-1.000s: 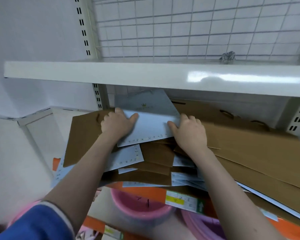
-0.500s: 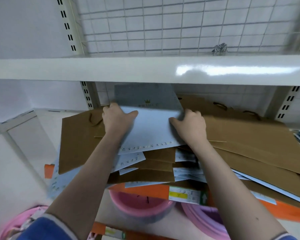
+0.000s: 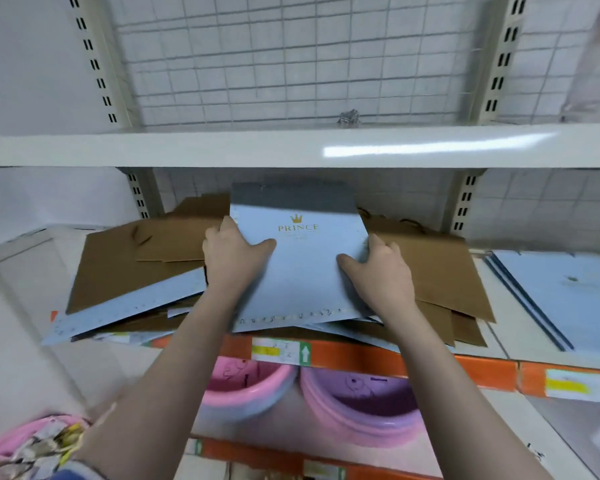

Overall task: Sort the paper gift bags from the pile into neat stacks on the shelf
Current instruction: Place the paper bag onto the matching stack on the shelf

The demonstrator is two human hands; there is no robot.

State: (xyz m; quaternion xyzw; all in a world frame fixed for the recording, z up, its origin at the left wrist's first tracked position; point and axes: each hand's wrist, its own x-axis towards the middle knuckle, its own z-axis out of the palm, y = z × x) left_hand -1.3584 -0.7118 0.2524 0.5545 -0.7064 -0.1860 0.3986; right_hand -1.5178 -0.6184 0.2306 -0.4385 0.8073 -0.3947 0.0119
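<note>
Centre: pale blue gift bag (image 3: 302,271), gold crown and lettering, dotted border. Brown kraft bags (image 3: 440,268) around it. Lower frame: orange shelf edge (image 3: 430,367), pink basin (image 3: 246,386), purple basin (image 3: 361,407).

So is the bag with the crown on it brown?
No, the crown bag is light blue; both hands hold it above the brown bags.
</note>
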